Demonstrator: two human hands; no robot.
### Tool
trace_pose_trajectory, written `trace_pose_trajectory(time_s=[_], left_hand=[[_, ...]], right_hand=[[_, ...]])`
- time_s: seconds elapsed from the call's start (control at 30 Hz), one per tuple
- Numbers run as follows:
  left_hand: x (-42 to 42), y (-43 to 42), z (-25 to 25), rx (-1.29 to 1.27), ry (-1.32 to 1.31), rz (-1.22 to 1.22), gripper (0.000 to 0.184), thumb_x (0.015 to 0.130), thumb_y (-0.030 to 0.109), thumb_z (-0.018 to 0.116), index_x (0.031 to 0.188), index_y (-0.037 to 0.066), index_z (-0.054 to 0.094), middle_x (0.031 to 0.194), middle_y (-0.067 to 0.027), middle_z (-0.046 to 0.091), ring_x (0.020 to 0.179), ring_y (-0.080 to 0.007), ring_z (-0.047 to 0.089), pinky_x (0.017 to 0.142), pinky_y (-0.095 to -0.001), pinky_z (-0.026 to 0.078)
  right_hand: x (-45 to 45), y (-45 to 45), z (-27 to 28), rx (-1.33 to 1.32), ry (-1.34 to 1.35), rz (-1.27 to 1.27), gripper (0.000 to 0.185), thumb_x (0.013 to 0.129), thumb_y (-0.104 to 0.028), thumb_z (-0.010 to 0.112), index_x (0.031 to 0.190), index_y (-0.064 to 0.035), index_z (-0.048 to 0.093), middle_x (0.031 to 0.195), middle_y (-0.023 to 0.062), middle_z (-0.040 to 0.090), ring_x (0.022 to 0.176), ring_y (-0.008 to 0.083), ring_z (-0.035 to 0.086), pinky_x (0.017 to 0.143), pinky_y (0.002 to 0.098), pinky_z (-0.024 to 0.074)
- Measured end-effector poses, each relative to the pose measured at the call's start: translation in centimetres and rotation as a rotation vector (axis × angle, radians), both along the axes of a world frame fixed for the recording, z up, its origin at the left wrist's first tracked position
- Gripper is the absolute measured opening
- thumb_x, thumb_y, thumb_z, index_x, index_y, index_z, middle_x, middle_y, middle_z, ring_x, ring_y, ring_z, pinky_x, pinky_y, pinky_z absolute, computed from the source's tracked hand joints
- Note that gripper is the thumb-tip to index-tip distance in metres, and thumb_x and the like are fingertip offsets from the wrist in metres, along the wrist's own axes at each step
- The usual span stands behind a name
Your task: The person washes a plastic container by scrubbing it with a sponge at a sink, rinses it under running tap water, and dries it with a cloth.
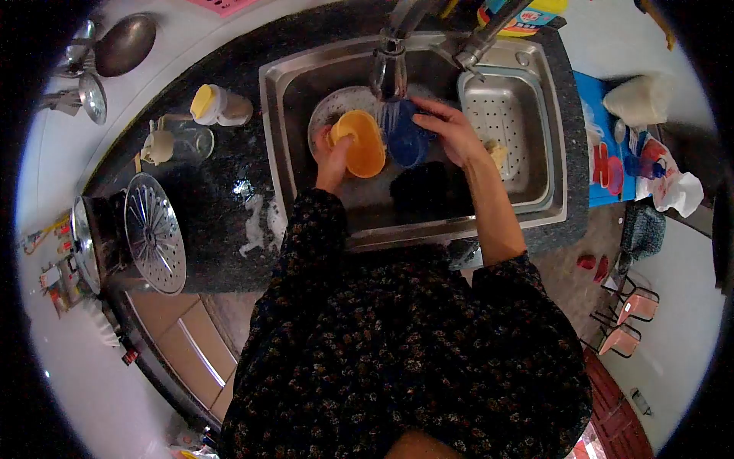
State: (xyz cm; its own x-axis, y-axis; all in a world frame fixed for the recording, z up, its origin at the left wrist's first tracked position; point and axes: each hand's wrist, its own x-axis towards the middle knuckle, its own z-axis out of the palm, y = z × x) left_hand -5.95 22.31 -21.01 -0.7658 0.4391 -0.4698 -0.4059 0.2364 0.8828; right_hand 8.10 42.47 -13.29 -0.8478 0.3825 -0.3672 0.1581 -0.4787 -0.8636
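Note:
My left hand (pixel 333 157) grips an orange bowl (pixel 365 145) by its left side, thumb over the rim, above the sink (pixel 306 206). Close to its right, my right hand (pixel 451 131) holds a dark blue bowl (pixel 407 136) at its right edge. Water runs from the faucet (pixel 390 69) onto the blue bowl. Beneath the orange bowl a round metal pan or basin (pixel 325 115) lies in the sink, partly hidden by the bowl and my left hand.
A perforated drain tray (pixel 505 115) fills the sink's right side, with a pale scrubber-like piece (pixel 497 157) at its edge. Left on the dark counter stand a yellow-lidded jar (pixel 218 105), a glass jar (pixel 191 141) and a perforated metal steamer plate (pixel 155 233). A yellow detergent bottle (pixel 527 17) stands behind.

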Motion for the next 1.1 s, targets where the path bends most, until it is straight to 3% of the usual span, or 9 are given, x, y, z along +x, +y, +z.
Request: trace_pose_trajectory(time_s=[0.07, 0.2, 0.27, 0.37, 0.57, 0.7, 0.77, 0.97, 1.1], left_hand=[[-0.1, 0.1, -2.1, 0.0, 0.152, -0.021, 0.065, 0.08, 0.026, 0.063, 0.129, 0.002, 0.029, 0.122, -0.016, 0.045, 0.112, -0.0233, 0.045, 0.094, -0.0321, 0.038], [1.6, 1.5, 0.3, 0.234, 0.126, 0.018, 0.064, 0.081, 0.031, 0.064, 0.128, 0.002, 0.032, 0.123, -0.0159, 0.045, 0.114, -0.0231, 0.045, 0.095, -0.0323, 0.038], [1.1, 1.8, 0.1, 0.157, 0.135, -0.024, 0.061, 0.084, 0.031, 0.061, 0.129, 0.002, 0.032, 0.123, -0.0164, 0.045, 0.113, -0.0254, 0.045, 0.096, -0.0342, 0.036], [0.7, 2.1, -0.1, 0.123, 0.206, -0.095, 0.06, 0.087, 0.032, 0.057, 0.132, 0.004, 0.03, 0.125, -0.0179, 0.043, 0.114, -0.0287, 0.044, 0.098, -0.0372, 0.034], [1.0, 2.3, 2.8, -0.085, 0.372, -0.14, 0.063, 0.088, 0.038, 0.054, 0.135, 0.006, 0.027, 0.131, -0.0191, 0.035, 0.121, -0.03, 0.038, 0.099, -0.0384, 0.032], [0.7, 2.4, 3.7, 0.101, -0.093, -0.018, 0.062, 0.089, 0.041, 0.052, 0.135, 0.007, 0.027, 0.132, -0.0171, 0.035, 0.12, -0.0273, 0.039, 0.098, -0.0371, 0.033], [1.0, 2.3, 4.3, 0.041, -0.072, -0.058, 0.065, 0.088, 0.044, 0.053, 0.135, 0.008, 0.025, 0.131, -0.0155, 0.035, 0.12, -0.026, 0.039, 0.098, -0.0363, 0.034], [1.3, 2.4, 5.8, 0.073, -0.083, -0.133, 0.074, 0.083, 0.046, 0.06, 0.134, 0.01, 0.021, 0.129, -0.0129, 0.036, 0.12, -0.0245, 0.039, 0.096, -0.0376, 0.036], [1.4, 2.5, 6.9, 0.168, -0.249, -0.154, 0.073, 0.083, 0.044, 0.06, 0.134, 0.013, 0.018, 0.13, -0.0126, 0.035, 0.119, -0.0251, 0.039, 0.094, -0.0408, 0.037]], right_hand=[[-0.2, -0.7, 1.8, -0.078, -0.007, 0.039, 0.052, 0.076, -0.018, 0.071, 0.123, -0.0036, 0.053, 0.121, 0.0071, 0.054, 0.108, 0.0169, 0.05, 0.095, 0.0289, 0.0381], [-0.9, -1.5, 1.9, 0.504, 0.063, 0.218, 0.065, 0.077, -0.019, 0.071, 0.131, -0.0018, 0.042, 0.129, 0.012, 0.046, 0.116, 0.0196, 0.045, 0.1, 0.0317, 0.0331], [-1.3, -1.4, 0.5, 0.821, 0.156, 0.289, 0.072, 0.074, -0.023, 0.074, 0.132, -0.0012, 0.039, 0.134, 0.015, 0.041, 0.12, 0.024, 0.041, 0.102, 0.0338, 0.0315], [-1.0, -2.7, 1.0, 0.793, 0.0, 0.262, 0.081, 0.069, -0.029, 0.078, 0.133, -0.0009, 0.037, 0.137, 0.0194, 0.035, 0.125, 0.0303, 0.035, 0.103, 0.0357, 0.0296], [-1.0, -4.9, 1.9, 0.905, -0.075, 0.13, 0.098, 0.062, -0.039, 0.08, 0.137, 0.0001, 0.029, 0.133, 0.021, 0.038, 0.123, 0.0313, 0.038, 0.103, 0.0353, 0.03], [-0.9, -3.6, 2.8, 0.633, -0.032, 0.197, 0.098, 0.063, -0.037, 0.08, 0.137, 0.0007, 0.028, 0.128, 0.0223, 0.044, 0.12, 0.0317, 0.043, 0.102, 0.0361, 0.0315], [-0.6, -3.5, 2.2, 0.609, -0.007, 0.193, 0.097, 0.063, -0.034, 0.08, 0.138, 0.0001, 0.028, 0.126, 0.0229, 0.046, 0.119, 0.0319, 0.044, 0.101, 0.0366, 0.0321], [0.0, -4.0, 1.3, 0.939, -0.045, 0.178, 0.107, 0.06, -0.041, 0.08, 0.14, -0.0019, 0.022, 0.123, 0.025, 0.046, 0.114, 0.0374, 0.047, 0.099, 0.0394, 0.0356], [0.2, -4.1, 2.0, 0.866, -0.023, 0.167, 0.098, 0.062, -0.025, 0.08, 0.14, -0.0036, 0.026, 0.127, 0.021, 0.045, 0.121, 0.0296, 0.042, 0.101, 0.036, 0.0323]])
